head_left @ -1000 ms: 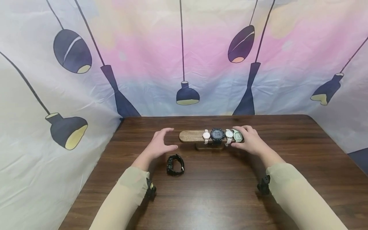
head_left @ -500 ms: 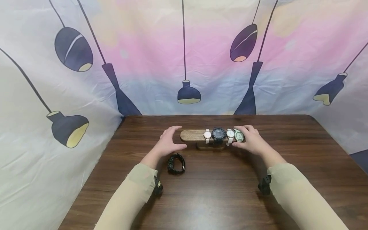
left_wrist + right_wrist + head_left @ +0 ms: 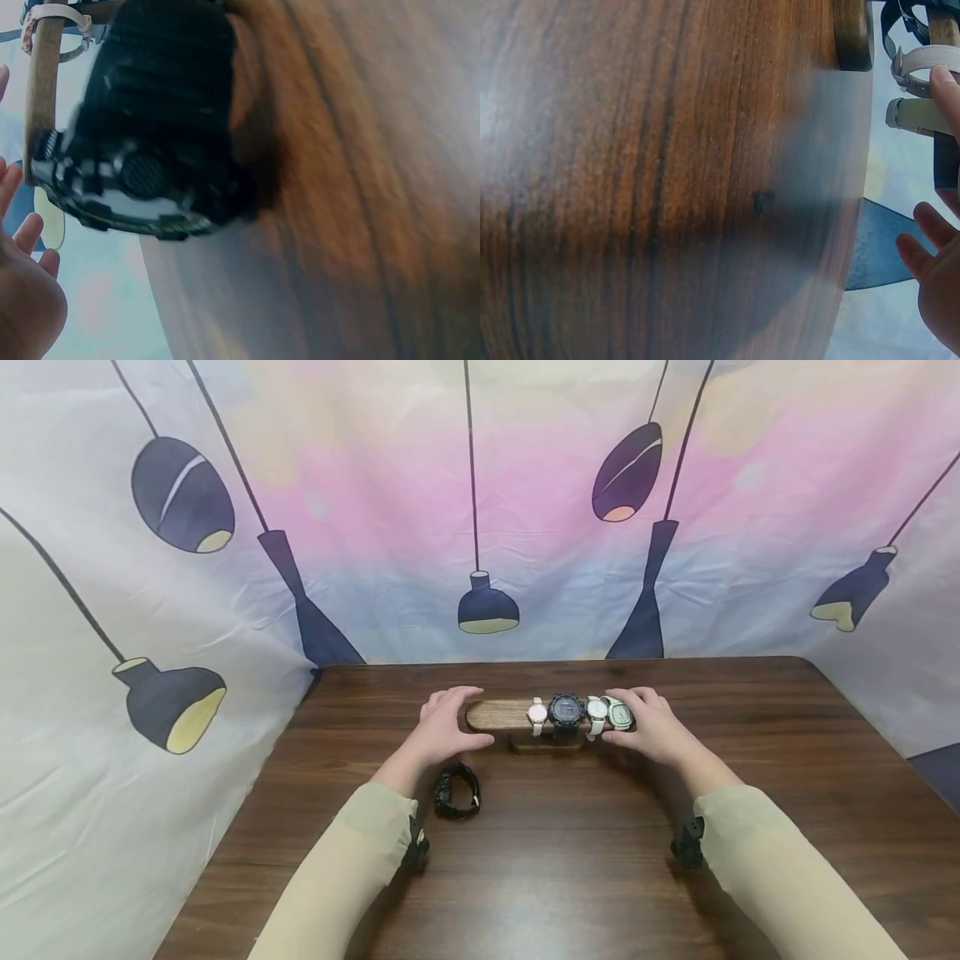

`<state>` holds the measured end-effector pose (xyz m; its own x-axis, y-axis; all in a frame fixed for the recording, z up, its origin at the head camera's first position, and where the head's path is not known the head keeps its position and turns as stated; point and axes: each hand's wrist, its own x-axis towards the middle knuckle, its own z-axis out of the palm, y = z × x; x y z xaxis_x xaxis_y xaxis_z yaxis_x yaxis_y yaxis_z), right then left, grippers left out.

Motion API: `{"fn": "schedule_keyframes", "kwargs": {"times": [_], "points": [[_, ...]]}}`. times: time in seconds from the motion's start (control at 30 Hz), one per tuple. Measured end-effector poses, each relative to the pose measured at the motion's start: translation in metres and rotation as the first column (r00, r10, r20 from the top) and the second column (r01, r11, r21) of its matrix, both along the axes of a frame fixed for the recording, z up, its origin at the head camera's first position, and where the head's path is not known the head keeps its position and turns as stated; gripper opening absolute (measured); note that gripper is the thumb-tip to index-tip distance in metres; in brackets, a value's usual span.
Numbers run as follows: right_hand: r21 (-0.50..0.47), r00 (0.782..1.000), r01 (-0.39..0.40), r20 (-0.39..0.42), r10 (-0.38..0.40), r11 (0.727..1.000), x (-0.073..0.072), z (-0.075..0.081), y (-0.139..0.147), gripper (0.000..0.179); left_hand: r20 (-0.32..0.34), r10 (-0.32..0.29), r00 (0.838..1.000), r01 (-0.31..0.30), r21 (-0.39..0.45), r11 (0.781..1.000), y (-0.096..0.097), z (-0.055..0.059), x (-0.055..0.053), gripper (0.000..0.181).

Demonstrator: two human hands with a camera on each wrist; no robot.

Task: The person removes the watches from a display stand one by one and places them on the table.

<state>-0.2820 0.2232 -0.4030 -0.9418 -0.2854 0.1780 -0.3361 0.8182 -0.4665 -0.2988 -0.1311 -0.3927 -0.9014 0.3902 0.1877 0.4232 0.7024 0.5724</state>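
A wooden watch stand (image 3: 497, 716) has a horizontal bar on a low base. Several watches sit on it: one with a white strap (image 3: 537, 713), a large black one (image 3: 566, 712), a second white-strapped one (image 3: 597, 712) and a pale green one (image 3: 618, 715) at the right end. My right hand (image 3: 654, 727) pinches the green watch between thumb and fingers; its strap (image 3: 921, 116) shows beside the thumb in the right wrist view. My left hand (image 3: 442, 727) is spread around the bar's bare left end, holding nothing. A loose black watch (image 3: 457, 791) lies near my left wrist.
The dark wood table (image 3: 540, 877) reaches back to a hanging cloth (image 3: 390, 560) printed with lamps. In the left wrist view the loose black watch (image 3: 150, 127) looms close to the camera. A small black camera (image 3: 687, 842) is worn at my right cuff.
My left hand has moved right, from beside the stand to around the bar's left end. The right hand stays at the green watch, and the loose black watch has not moved.
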Motion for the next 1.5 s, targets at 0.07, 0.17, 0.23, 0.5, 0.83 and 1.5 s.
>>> {"fn": "schedule_keyframes", "kwargs": {"times": [0.07, 0.17, 0.23, 0.5, 0.83, 1.5], "points": [[-0.002, 1.000, 0.001, 0.001, -0.001, 1.000, 0.000, -0.001, 0.000, 0.070, -0.002, -0.008, 1.000, 0.008, -0.006, 1.000, 0.004, 0.001, -0.001, 0.076], [0.000, 1.000, 0.004, 0.003, -0.004, 1.000, 0.000, -0.001, 0.000, 0.070, -0.017, -0.025, 1.000, 0.025, -0.015, 1.000, 0.012, 0.005, -0.002, 0.077], [0.003, 1.000, 0.006, 0.005, -0.006, 1.000, 0.001, -0.001, 0.001, 0.070, -0.031, -0.040, 0.999, 0.039, -0.032, 0.999, 0.018, 0.007, -0.003, 0.077], [-0.010, 1.000, 0.001, -0.006, -0.001, 1.000, 0.001, -0.001, -0.001, 0.069, -0.053, -0.071, 0.996, 0.067, -0.076, 0.995, 0.035, 0.012, -0.006, 0.076], [-0.010, 1.000, 0.005, 0.006, -0.005, 1.000, 0.001, -0.002, -0.002, 0.070, -0.043, -0.071, 0.997, 0.068, -0.081, 0.994, 0.047, 0.007, -0.009, 0.071], [-0.016, 1.000, 0.008, -0.003, -0.008, 1.000, 0.001, -0.003, -0.003, 0.070, -0.096, -0.130, 0.987, 0.101, -0.262, 0.960, 0.069, 0.022, -0.015, 0.070]]}}
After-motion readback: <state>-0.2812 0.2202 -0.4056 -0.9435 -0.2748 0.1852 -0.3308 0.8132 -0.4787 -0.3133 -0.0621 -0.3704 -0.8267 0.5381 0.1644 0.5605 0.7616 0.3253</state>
